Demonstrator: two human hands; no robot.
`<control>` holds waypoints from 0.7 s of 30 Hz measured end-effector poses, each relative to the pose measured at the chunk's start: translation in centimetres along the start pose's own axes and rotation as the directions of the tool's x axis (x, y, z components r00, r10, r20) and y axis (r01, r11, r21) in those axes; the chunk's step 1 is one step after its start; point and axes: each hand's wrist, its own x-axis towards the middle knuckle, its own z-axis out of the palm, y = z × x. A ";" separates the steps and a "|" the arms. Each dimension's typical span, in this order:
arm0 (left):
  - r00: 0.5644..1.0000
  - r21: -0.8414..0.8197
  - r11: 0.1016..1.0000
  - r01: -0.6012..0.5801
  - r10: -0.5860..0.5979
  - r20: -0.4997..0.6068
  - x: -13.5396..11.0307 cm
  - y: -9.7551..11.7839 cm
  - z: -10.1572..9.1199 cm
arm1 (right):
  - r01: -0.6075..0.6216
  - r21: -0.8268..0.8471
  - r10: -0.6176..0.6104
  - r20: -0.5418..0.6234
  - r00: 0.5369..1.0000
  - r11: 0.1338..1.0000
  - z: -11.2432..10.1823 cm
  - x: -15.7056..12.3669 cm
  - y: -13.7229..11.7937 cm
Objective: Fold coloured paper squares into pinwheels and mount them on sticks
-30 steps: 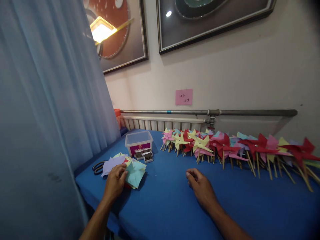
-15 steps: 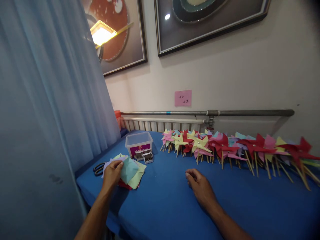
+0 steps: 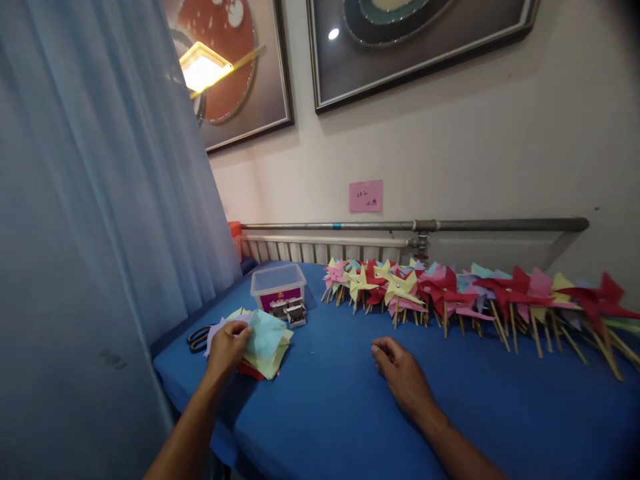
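We see the left hand (image 3: 230, 345) pinching the blue sheet (image 3: 267, 335), which has spread wider over the pile (image 3: 274, 363); its separating seems begun. The right hand (image 3: 397, 367) curls narrow; its content we cannot tell.

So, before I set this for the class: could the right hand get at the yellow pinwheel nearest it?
Probably yes: the right hand seems to hold nothing, and only blue cloth shows between it and the bunch, though pink petals crowd the yellow pinwheel.
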 end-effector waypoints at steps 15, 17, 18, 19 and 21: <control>0.974 0.493 0.845 -0.209 0.224 0.030 0.0 -0.9 0.4 | -0.007 0.001 0.007 0.007 1.000 1.000 0.0 -0.1 -0.2; 0.941 0.561 0.769 -0.308 0.331 0.062 -0.2 -0.7 0.2 | -0.007 0.004 0.007 0.004 1.000 1.000 0.0 -0.1 -0.1; 0.913 0.574 0.733 -0.366 0.401 0.070 -0.3 -0.5 0.1 | -0.006 0.007 0.006 0.003 1.000 1.000 0.0 -0.1 -0.1; 0.881 0.574 0.705 -0.418 0.468 0.066 -0.4 -0.3 0.0 | -0.002 0.010 0.002 0.002 1.000 1.000 0.0 -0.1 -0.1; 0.838 0.525 0.707 -0.474 0.545 0.023 -0.5 0.2 -0.2 | 0.007 0.017 -0.007 0.002 1.000 1.000 0.0 -0.1 -0.2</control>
